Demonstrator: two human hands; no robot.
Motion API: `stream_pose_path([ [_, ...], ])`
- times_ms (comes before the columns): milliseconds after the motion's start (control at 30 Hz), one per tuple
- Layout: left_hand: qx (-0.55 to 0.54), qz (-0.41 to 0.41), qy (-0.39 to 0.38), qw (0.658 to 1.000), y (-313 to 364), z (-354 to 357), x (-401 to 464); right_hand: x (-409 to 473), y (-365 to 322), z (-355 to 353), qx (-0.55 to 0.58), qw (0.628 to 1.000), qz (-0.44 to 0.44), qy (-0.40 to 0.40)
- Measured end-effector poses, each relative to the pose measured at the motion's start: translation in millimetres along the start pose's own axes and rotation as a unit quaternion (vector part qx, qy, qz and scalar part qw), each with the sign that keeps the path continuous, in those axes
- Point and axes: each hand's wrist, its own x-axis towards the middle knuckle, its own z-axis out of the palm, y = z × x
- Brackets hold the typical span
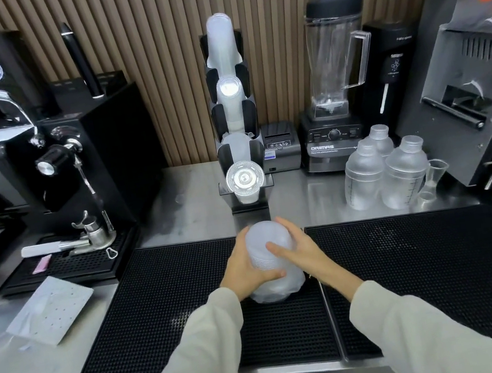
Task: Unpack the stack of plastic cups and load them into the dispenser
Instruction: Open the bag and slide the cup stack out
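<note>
Our sleeves (202,358) reach in; left hand (246,268) and right hand (302,252) both clasp the wrapped stack of cups (272,260) on the near mat (166,299), near of the dispenser (234,116). Slippery film could let it topple.

Café bar — espresso machine (71,171), blender (334,82)

A single wide-angle view is provided from head height, directed forward and downward onto a steel counter (196,208). The slatted wall (146,39) fills the upper frame and is bowed by the lens. Both sleeves (201,352) enter from the bottom edge, close to the camera. No second view is supplied.
</note>
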Motion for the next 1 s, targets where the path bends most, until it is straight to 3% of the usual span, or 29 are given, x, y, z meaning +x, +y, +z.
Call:
stream_pose_path([
  [133, -0.001, -0.028, -0.05, 0.998, -13.0, 1.5, -2.9, -1.3, 13.5, 1.8, -0.068, 0.998, -0.017, -0.008],
  [267, -0.012, -0.029, -0.067, 0.997, -20.0, 5.3, -7.4, 0.7, 13.9, -1.4, -0.063, 0.998, -0.017, -0.012],
  [433, 0.134, -0.102, -0.061, 0.984, -27.5, 7.8, -11.0, -3.6, 25.1, 3.7, 0.013, 1.0, 0.003, 0.019],
  [567, 0.209, -0.1, -0.05, 0.972, -43.7, 12.9, -26.8, -6.5, 35.6, 12.0, 0.086, 0.996, 0.013, 0.024],
  [733, 0.291, -0.117, -0.12, 0.942, -25.5, -1.0, -13.8, -0.6, 22.4, -5.3, -0.02, 0.998, 0.034, -0.042],
  [833, 0.318, -0.118, -0.104, 0.935, -4.3, -10.3, -8.0, -1.0, 7.0, -18.9, -0.125, 0.99, 0.03, -0.052],
  [900, 0.291, -0.107, -0.08, 0.947, 8.4, -17.6, -6.6, -2.5, -8.4, -25.5, -0.194, 0.98, 0.008, -0.046],
  [1000, 0.158, -0.072, -0.072, 0.982, 20.8, -29.5, -3.3, -0.9, -29.7, -30.9, -0.257, 0.964, -0.042, -0.059],
])
